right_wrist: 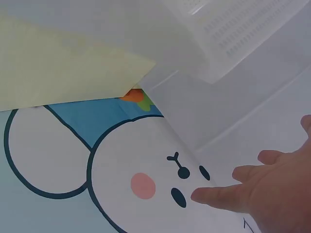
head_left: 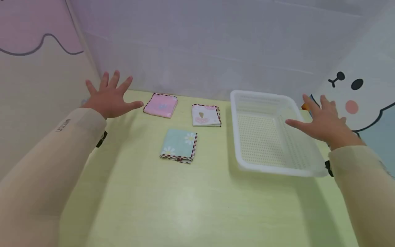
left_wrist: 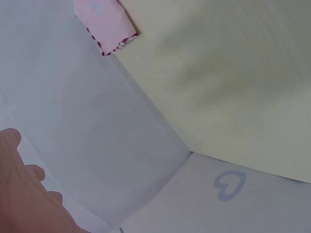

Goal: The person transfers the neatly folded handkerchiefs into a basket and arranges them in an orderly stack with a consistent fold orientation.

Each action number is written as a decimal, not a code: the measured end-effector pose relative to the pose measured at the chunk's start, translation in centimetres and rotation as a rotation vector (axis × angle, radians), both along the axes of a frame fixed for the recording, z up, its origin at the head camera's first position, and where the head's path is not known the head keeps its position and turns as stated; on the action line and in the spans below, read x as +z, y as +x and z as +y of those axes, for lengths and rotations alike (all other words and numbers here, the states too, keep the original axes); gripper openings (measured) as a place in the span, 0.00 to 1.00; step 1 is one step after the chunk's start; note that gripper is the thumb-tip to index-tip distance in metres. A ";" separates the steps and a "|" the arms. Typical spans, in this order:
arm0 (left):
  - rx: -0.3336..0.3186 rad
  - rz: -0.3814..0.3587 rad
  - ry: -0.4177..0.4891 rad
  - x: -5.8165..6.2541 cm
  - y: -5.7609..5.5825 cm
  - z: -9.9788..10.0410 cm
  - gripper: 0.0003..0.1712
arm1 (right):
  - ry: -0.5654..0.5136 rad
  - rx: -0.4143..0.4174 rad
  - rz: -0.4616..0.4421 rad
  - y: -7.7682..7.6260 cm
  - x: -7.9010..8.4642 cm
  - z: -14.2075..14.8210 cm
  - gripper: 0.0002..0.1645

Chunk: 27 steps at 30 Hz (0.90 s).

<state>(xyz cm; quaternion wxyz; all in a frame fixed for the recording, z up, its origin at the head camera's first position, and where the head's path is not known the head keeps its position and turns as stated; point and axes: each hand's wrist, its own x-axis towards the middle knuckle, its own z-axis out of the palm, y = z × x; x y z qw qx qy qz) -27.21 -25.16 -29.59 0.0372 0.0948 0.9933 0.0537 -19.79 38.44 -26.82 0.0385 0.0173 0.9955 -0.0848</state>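
Note:
My left hand (head_left: 109, 97) is held out over the table's far left with its fingers spread, holding nothing. Nearest to it lies a folded pink cloth (head_left: 160, 105), whose corner also shows in the left wrist view (left_wrist: 108, 22). To the right of that is a folded white cloth (head_left: 206, 115) with pink patterns. A folded light green cloth (head_left: 179, 144) with daisies lies closer to me. My right hand (head_left: 327, 120), fingers also spread, hovers by the right side of a white plastic basket (head_left: 236, 133). No cloth shows inside the basket.
The pale yellow table (head_left: 172, 206) meets a whitish back wall (head_left: 210, 51). A side panel with a pink drip pattern (head_left: 37, 27) rises at the left. At the right stands a panel with a cartoon animal face (head_left: 342, 92).

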 end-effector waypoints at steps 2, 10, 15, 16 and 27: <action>-0.005 0.000 0.008 0.1 0.0 0.1 0.62 | -0.014 -0.009 -0.006 0.4 0.0 0.3 0.71; -0.031 -0.002 0.041 0.0 0.6 0.6 0.61 | -0.049 0.043 -0.042 1.5 -1.0 0.8 0.71; -0.043 0.000 0.067 -0.7 1.5 1.2 0.60 | -0.156 0.041 -0.107 2.3 -1.6 0.9 0.71; -0.045 0.000 0.078 -0.8 1.7 1.4 0.60 | -0.177 0.039 -0.119 2.4 -1.8 0.9 0.71; -0.076 0.003 0.216 -2.2 3.5 2.5 0.59 | -0.415 0.076 -0.079 4.2 -4.0 1.9 0.64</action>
